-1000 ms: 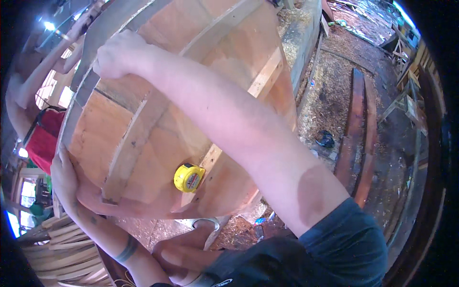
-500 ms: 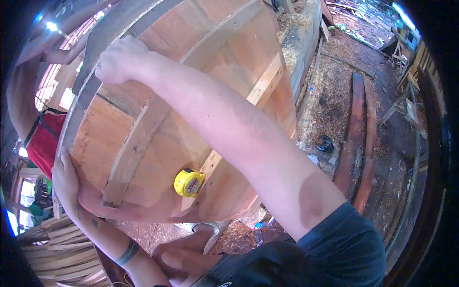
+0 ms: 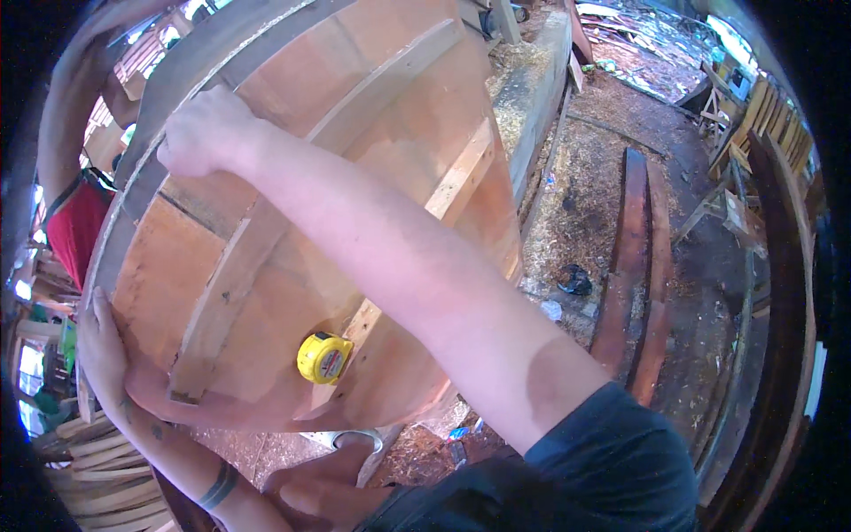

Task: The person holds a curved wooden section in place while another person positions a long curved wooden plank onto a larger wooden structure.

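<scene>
A large curved wooden structure, like a boat hull (image 3: 244,332) with inner ribs, fills the middle. At its upper left rim is my right hand (image 3: 208,133), its fingers closed into a fist against the edge; whatever it holds, if anything, is hidden. My left hand (image 3: 102,350) grips the lower left rim, part of its fingers out of sight behind the edge. A yellow tape measure (image 3: 324,358) rests inside the hull, against a light wooden batten (image 3: 362,324). My right forearm crosses above the hull and covers part of it.
Beyond the left rim stands another person in red shorts (image 3: 78,229). Stacked wood strips (image 3: 111,483) lie at lower left. Long reddish planks (image 3: 625,266) lie on the sawdust-strewn floor at right, near a black plastic scrap (image 3: 574,280). A thick beam (image 3: 542,97) runs along the hull's far right.
The whole view has shifted, so the hull and tape measure appear farther left and slightly lower. Both hands keep their places on the rim.
</scene>
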Action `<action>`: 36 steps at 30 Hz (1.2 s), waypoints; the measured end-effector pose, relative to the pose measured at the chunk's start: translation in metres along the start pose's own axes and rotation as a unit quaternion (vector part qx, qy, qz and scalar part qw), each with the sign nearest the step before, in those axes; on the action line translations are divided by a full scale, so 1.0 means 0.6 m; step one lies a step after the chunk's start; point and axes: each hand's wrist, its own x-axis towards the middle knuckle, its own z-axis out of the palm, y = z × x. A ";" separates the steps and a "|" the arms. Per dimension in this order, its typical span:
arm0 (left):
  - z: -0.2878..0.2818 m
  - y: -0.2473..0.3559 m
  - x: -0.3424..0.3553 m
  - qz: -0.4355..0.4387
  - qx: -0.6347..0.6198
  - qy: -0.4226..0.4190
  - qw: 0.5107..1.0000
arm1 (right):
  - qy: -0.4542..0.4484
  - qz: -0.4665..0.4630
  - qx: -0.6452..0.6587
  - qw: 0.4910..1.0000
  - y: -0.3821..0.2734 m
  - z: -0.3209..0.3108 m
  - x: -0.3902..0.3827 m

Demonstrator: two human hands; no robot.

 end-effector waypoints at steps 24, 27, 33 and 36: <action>-0.024 0.093 -0.037 -0.074 0.023 0.077 0.994 | -0.031 0.044 -0.052 0.997 -0.001 0.006 0.010; -0.039 0.083 -0.040 -0.051 -0.002 0.049 0.997 | -0.027 0.049 -0.046 0.997 -0.016 -0.001 0.015; -0.030 0.084 -0.039 -0.050 -0.005 0.045 0.998 | -0.010 0.025 -0.064 0.998 0.005 0.017 0.018; -0.032 0.083 -0.040 -0.045 -0.006 0.056 0.997 | 0.019 -0.025 -0.080 0.996 0.035 0.033 0.018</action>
